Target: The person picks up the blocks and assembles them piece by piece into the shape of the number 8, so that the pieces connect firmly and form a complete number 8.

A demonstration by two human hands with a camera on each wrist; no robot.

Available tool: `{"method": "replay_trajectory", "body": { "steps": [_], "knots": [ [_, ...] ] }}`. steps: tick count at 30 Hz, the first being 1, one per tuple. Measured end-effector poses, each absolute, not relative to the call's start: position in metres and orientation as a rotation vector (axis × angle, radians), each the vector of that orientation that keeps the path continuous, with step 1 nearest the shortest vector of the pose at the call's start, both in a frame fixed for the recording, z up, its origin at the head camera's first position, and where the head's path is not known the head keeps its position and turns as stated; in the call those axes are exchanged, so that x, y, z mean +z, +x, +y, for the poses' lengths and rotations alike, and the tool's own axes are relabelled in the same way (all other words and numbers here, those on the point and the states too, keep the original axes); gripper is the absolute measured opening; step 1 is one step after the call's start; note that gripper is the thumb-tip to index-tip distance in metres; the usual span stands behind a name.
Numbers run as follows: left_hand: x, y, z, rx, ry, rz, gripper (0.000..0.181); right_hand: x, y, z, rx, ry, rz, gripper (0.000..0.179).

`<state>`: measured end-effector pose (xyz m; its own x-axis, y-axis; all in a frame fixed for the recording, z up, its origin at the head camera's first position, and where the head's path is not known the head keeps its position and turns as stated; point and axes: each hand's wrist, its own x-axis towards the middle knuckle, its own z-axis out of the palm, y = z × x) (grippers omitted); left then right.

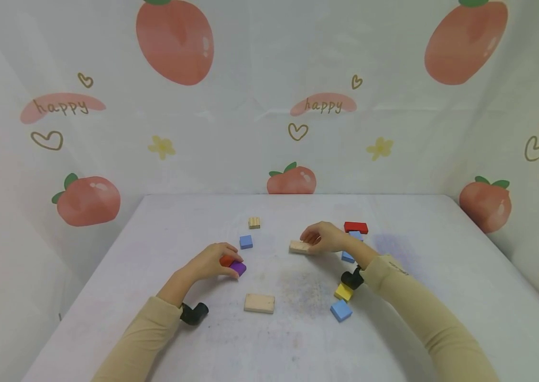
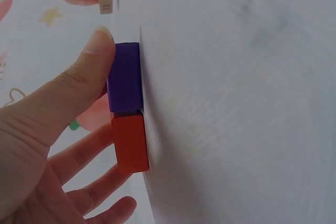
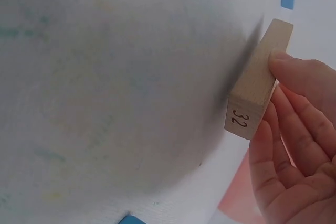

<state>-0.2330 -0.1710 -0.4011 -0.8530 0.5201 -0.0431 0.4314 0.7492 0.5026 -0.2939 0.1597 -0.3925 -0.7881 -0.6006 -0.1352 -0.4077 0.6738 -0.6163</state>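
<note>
My left hand [image 1: 212, 261] reaches over a purple block [image 2: 125, 77] and an orange block [image 2: 130, 142] standing side by side, touching. Its thumb lies along the purple block, and its other fingers curve behind the pair; the index finger is mostly hidden in the left wrist view. My right hand [image 1: 326, 237] grips a pale wooden block [image 3: 260, 72] between thumb and fingers, tilted, with the number 32 on its end. That block shows close to the table surface in the right wrist view.
Another plain wooden block [image 1: 259, 303] lies in front. A blue block [image 1: 246, 242] and a striped wooden one [image 1: 254, 223] sit beyond the left hand. Around the right forearm are a red block [image 1: 356, 227], a yellow block [image 1: 343, 292] and several blue ones, including the nearest blue block [image 1: 341, 311].
</note>
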Motion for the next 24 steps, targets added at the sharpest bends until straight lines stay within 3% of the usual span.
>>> {"method": "replay_trajectory", "body": {
  "steps": [24],
  "knots": [
    [-0.4003,-0.2315,-0.1717,0.701,0.77,2.758,0.036,-0.3911,-0.2917,0.1495,-0.784,-0.968,2.499,0.026]
  ]
}}
